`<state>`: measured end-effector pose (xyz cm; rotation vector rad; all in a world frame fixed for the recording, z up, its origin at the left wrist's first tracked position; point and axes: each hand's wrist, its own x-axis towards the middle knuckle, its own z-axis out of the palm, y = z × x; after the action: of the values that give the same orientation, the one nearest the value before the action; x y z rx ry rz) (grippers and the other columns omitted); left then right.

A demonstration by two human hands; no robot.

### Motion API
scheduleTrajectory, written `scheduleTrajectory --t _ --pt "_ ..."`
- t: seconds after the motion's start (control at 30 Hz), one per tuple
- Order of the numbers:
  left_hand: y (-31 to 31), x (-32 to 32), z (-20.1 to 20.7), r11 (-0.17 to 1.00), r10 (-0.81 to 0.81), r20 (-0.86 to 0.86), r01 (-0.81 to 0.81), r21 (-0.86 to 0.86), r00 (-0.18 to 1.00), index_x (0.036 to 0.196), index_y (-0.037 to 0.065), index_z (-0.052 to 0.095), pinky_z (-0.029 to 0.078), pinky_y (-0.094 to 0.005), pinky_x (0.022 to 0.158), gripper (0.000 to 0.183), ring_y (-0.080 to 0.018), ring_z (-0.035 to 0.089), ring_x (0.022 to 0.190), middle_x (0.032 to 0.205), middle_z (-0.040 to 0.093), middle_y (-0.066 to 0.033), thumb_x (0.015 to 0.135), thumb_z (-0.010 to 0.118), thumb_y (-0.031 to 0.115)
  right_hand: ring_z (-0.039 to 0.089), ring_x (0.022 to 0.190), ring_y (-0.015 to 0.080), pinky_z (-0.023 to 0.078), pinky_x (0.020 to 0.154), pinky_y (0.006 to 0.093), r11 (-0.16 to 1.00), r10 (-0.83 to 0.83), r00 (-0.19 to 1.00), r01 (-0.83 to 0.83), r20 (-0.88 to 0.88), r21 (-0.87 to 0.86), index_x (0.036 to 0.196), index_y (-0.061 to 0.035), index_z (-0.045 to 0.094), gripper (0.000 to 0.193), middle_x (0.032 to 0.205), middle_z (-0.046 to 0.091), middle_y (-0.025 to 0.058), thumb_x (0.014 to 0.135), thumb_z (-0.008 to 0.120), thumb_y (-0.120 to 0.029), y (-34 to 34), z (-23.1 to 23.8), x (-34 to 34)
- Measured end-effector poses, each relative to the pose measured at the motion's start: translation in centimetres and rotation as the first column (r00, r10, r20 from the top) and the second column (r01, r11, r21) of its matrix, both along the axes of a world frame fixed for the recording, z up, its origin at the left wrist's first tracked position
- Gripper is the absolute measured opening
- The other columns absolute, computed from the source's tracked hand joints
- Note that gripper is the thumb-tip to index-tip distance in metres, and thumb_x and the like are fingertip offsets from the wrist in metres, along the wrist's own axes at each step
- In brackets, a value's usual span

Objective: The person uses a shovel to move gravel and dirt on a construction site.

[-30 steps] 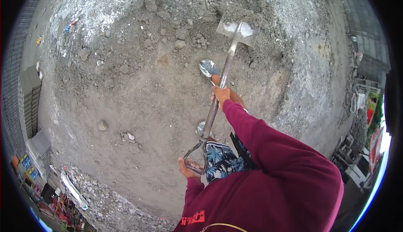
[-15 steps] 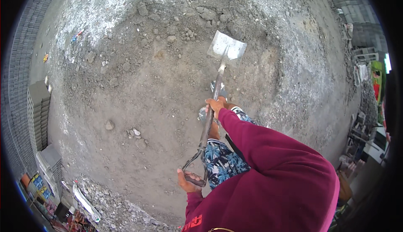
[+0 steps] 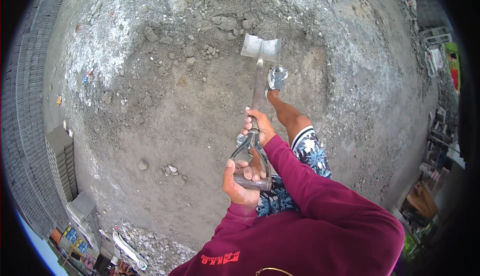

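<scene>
We count one shovel (image 3: 258,88), one left hand (image 3: 240,188) and one right hand (image 3: 262,127). We also see two shoes (image 3: 277,78), one sweatshirt (image 3: 310,226) and one necklace (image 3: 272,269).

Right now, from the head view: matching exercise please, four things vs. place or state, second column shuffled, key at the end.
Things:
1. left hand
2. right hand
3. shovel blade
4. grey block stack

Place or state:
A. near the picture's left rim
B. wrapped around the shaft
C. thin and silvery, beyond both hands
D. closed on the end grip

Pairs: 1-D, 2-B, 3-C, 4-A
</scene>
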<state>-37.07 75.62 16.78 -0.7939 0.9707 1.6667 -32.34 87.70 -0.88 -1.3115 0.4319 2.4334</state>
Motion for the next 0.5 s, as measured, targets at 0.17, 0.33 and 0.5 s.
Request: scheduleTrajectory --t 0.17,0.33,0.5 --pt "7.6 -3.1 3.8 0.995 0.004 -0.101 0.006 0.101 0.995 0.084 0.005 0.064 0.045 -0.0387 0.054 0.038 -0.0171 0.049 0.049 0.052 0.047 -0.0001 0.092 0.048 0.038 0.05 0.045 0.0149 0.046 0.048 0.0393 0.997 0.076 0.997 -0.076 0.021 0.001 0.078 -0.0131 0.052 0.012 0.057 0.051 -0.0016 0.08 0.063 -0.017 7.6 3.0 -4.0" --pt "13.7 -11.7 -3.4 0.964 0.029 -0.137 0.009 0.266 0.99 0.09 0.001 0.065 0.046 -0.0356 0.053 0.04 -0.0135 0.047 0.047 0.053 0.049 0.0023 0.093 0.045 0.035 0.051 0.046 0.0163 0.045 0.048 0.0417 0.997 -0.051 0.998 0.053 -0.027 0.061 0.075 -0.0095 0.052 0.007 0.058 0.051 0.0013 0.077 0.058 -0.014 13.5 -2.1 -11.6" --pt "6.4 -11.7 -8.3 0.995 -0.04 -0.055 0.045 0.086 0.998 0.083 0.003 0.066 0.045 -0.0347 0.053 0.036 -0.0142 0.047 0.047 0.051 0.047 0.0019 0.089 0.05 0.034 0.051 0.046 0.0175 0.044 0.045 0.0405 0.994 0.085 0.98 -0.097 0.182 0.055 0.077 -0.0085 0.054 0.008 0.059 0.052 0.0023 0.075 0.059 -0.015 7.9 -6.7 -11.2"
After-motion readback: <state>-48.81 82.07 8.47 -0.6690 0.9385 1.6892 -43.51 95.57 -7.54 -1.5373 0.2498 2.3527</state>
